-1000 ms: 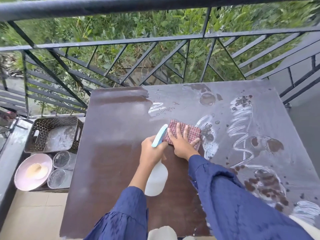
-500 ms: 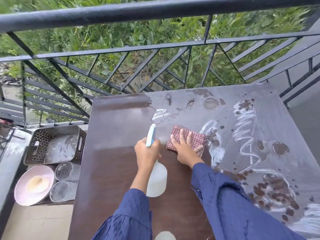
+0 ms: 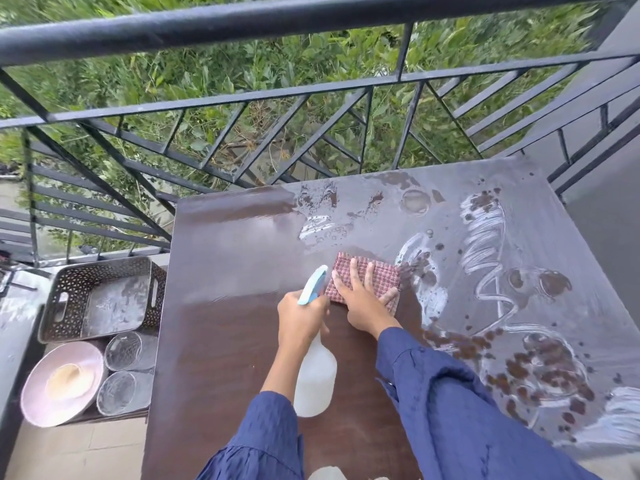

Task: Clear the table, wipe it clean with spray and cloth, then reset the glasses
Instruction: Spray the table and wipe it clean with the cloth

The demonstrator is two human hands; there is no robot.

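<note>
A dark brown table (image 3: pixel 225 341) carries white smears and wet spots over its right half. My right hand (image 3: pixel 363 303) presses flat on a red checked cloth (image 3: pixel 381 275) near the table's middle. Beside it, my left hand (image 3: pixel 301 320) grips the neck of a white spray bottle (image 3: pixel 315 379) with a light blue trigger head (image 3: pixel 313 284). Two clear glasses (image 3: pixel 123 351) (image 3: pixel 116 393) lie on a low stand left of the table.
A perforated dark basket (image 3: pixel 69 292) and a pink bowl (image 3: pixel 41 403) share the low stand with the glasses. A black metal railing (image 3: pixel 242 95) runs right behind the table, with green plants beyond. A grey wall rises at the right.
The cloth under my right hand has slid slightly away from me and to the right on the table. The spray bottle has tipped more upright in my left hand.
</note>
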